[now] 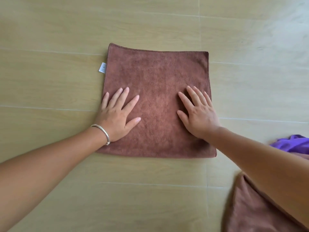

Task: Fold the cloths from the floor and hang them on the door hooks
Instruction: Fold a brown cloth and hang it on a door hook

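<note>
Brown cloth (pixel 157 91) lies under flat left hand (pixel 115 118), right hand (pixel 199 116); purple cloth (pixel 291 143) nearby.

A home interior, by its pale wood-look plank floor (pixel 50 72) strewn with household microfibre cloths (pixel 157 77).

Bare floor (pixel 50 77) left; cloths (pixel 291 144) right

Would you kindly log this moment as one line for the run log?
stage: smoothing fold | left hand: flat on brown cloth | right hand: flat on same | waiting: purple cloth, second brown cloth | hooks: unseen
</note>
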### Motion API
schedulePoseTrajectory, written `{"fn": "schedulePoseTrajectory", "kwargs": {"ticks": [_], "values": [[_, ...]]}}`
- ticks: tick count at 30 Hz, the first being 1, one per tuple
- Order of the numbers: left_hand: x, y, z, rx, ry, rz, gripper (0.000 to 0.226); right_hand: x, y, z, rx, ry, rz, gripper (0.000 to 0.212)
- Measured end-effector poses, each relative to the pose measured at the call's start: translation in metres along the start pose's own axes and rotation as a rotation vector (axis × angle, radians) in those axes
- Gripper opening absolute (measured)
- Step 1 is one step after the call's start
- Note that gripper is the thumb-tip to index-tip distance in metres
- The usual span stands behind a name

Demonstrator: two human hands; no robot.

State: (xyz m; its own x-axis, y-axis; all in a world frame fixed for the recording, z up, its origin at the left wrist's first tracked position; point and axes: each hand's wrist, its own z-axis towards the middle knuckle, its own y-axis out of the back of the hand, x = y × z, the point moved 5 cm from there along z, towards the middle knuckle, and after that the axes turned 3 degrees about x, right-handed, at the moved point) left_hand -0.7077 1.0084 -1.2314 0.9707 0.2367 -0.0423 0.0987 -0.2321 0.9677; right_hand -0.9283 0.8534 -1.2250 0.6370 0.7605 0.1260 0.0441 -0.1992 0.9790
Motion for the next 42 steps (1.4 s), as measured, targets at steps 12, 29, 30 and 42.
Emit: {"fn": "schedulePoseTrajectory", "kwargs": {"ticks": [12, 29, 30, 42], "values": [[-0.01, -0.038, -0.142, -0.058, -0.156, -0.095, 0.052, 0.012, -0.036, -0.134, -0.056, 0.419, 0.078, 0.054], [-0.022, 0.189, -0.168, 0.262, -0.043, -0.113, 0.048, 0.026, 0.182, -0.177, 0.374, 0.114, -0.231, 0.043], [-0.021, 0.216, -0.171, 0.263, -0.047, -0.106, 0.048, 0.027, 0.208, -0.178, 0.372, 0.099, -0.227, 0.041], [-0.023, 0.619, -0.209, -0.038, -0.178, 0.027, 0.061, 0.044, 0.609, -0.188, 0.186, -0.032, -0.144, 0.033]]}}
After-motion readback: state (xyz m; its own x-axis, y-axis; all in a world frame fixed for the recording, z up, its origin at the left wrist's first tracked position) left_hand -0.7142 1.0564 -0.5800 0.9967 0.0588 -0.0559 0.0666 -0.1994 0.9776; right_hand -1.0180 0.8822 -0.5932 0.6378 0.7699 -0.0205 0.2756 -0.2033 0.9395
